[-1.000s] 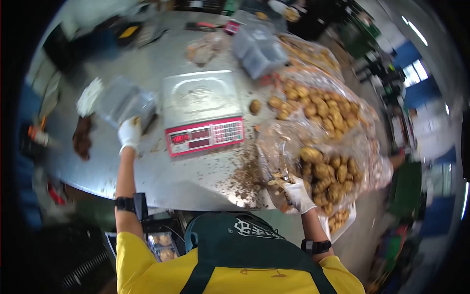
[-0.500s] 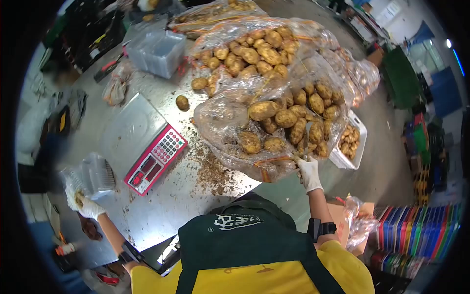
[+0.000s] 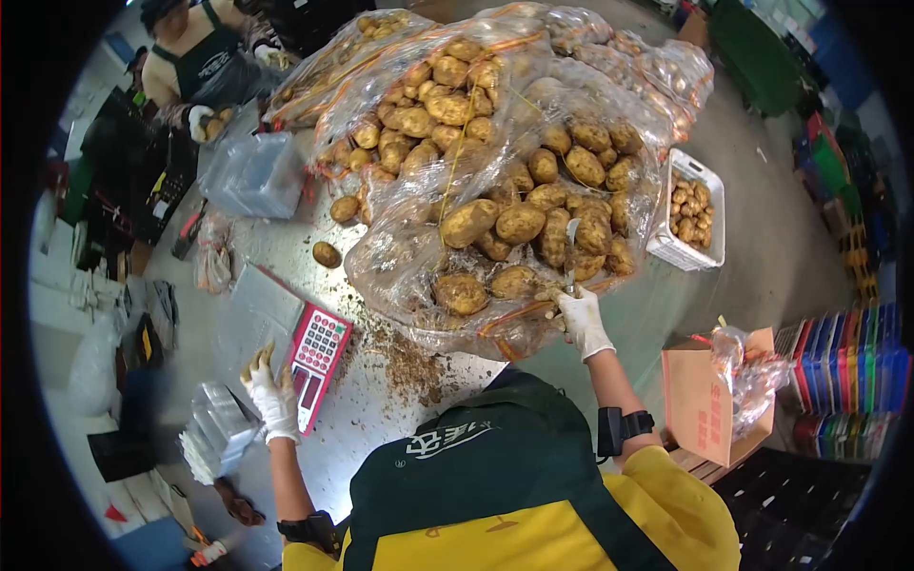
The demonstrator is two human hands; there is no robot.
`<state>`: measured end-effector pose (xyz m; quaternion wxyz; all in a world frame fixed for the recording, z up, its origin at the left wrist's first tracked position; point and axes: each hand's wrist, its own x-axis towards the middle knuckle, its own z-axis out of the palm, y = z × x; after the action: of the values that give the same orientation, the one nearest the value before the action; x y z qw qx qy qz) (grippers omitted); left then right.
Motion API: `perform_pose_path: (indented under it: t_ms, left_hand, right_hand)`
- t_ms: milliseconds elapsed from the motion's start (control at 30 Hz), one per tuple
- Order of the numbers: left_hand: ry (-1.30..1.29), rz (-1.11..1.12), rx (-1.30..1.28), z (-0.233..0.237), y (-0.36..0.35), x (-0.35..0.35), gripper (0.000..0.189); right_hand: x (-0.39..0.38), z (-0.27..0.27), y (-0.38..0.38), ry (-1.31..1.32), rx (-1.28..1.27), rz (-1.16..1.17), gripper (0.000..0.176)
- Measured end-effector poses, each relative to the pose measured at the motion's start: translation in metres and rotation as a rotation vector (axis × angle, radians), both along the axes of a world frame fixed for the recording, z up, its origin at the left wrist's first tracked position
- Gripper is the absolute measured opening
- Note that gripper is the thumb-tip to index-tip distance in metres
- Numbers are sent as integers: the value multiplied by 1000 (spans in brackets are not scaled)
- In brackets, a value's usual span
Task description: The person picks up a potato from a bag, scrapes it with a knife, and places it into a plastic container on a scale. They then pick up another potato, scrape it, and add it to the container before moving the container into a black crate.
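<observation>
My right hand (image 3: 581,319), in a white glove, is closed around a small curved knife (image 3: 571,252), its blade pointing away over the potatoes (image 3: 521,225). Those brown, dirt-flecked potatoes lie in an opened clear plastic bag (image 3: 395,271) with orange edging, whose near edge is by that hand. My left hand (image 3: 273,395), gloved too with soiled fingertips, is raised with its fingers apart and nothing visible in them. It is beside a pink-framed digital scale (image 3: 322,344). Left of it stand nested clear plastic containers (image 3: 226,419). A loose potato (image 3: 327,254) lies beyond the scale.
Loose soil (image 3: 414,366) covers part of the metal table. A stack of clear tubs (image 3: 252,176) stands at the far left, near another person (image 3: 214,67) with gloved hands. On the right are a white crate of potatoes (image 3: 687,211) and a cardboard box (image 3: 700,400).
My left hand has moved right, from beside the clear containers to the scale. My right hand still grips the knife near the bag's edge. The view has shifted, bringing another person into sight.
</observation>
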<state>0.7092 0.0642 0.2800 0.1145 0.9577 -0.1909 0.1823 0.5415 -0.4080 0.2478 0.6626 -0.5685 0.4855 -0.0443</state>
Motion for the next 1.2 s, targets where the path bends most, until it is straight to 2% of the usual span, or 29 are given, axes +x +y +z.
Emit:
perform_pose_path:
  t_ms: [67, 167, 200, 267, 333, 367, 433, 500, 533, 567, 667, 700, 733, 767, 800, 900, 1000, 1067, 1133, 1200]
  left_hand:
    - [13, -74, -29, 27, -66, 13, 52]
    - [162, -324, -160, 43, -167, 28, 50]
    - [233, -386, -193, 37, -198, 33, 51]
    - [589, -421, -302, 27, -260, 35, 57]
    - [504, -563, -353, -38, -302, 59, 68]
    - [457, -591, -268, -55, -321, 65, 72]
    - [357, -640, -105, -67, -352, 71, 81]
    - [460, -557, 2, -67, -367, 75, 84]
    - [511, -507, 55, -62, -371, 75, 85]
    - [499, -531, 16, -59, -370, 76, 78]
    - [1385, -256, -784, -88, -356, 101, 65]
    - [1574, -230, -942, -43, -349, 78, 50]
    - [1690, -241, -1135, -30, -340, 66, 50]
    - [1796, -252, -1339, -24, -327, 54, 50]
    - [1892, -269, -1553, -17, -319, 45, 50]
    - [1887, -500, -1801, 13, -308, 22, 57]
    - [1775, -349, -1902, 2, -278, 12, 60]
    - [1770, -274, -1964, -5, -255, 9, 60]
    - [1725, -169, -2006, -9, -241, 4, 59]
    - [1754, -209, -1976, -8, -234, 0, 57]
  right_hand:
    - [-1, -18, -3, -3, 34, -53, 16]
    - [-2, -34, -1, -27, 66, 30, 17]
    - [-3, -33, 1, -38, 64, 28, 17]
    - [-4, -25, 3, -61, 55, 17, 17]
    - [-11, -7, -3, -76, 74, 15, 14]
    - [-17, -10, -5, -114, 67, -11, 15]
    - [-25, 5, -10, -103, 63, -47, 19]
    - [-35, -7, -16, -112, 73, -123, 19]
    - [-41, -16, -20, -115, 78, -153, 19]
    - [-46, -24, -25, -111, 54, -157, 19]
    - [-49, -30, -27, -80, 18, -142, 20]
    - [-45, -10, -27, -59, 19, -129, 20]
    - [-39, -1, -26, -40, 20, -116, 20]
    - [-32, -6, -24, -167, 45, -130, 22]
    - [-23, -2, -21, -187, 61, -72, 23]
    - [3, 20, -11, -246, 63, 151, 26]
    - [34, 44, 7, -255, 41, 368, 27]
    - [56, 56, 29, -303, -158, 535, 34]
    - [68, 66, 45, -287, -355, 593, 37]
    - [77, 64, 58, -339, -566, 650, 38]
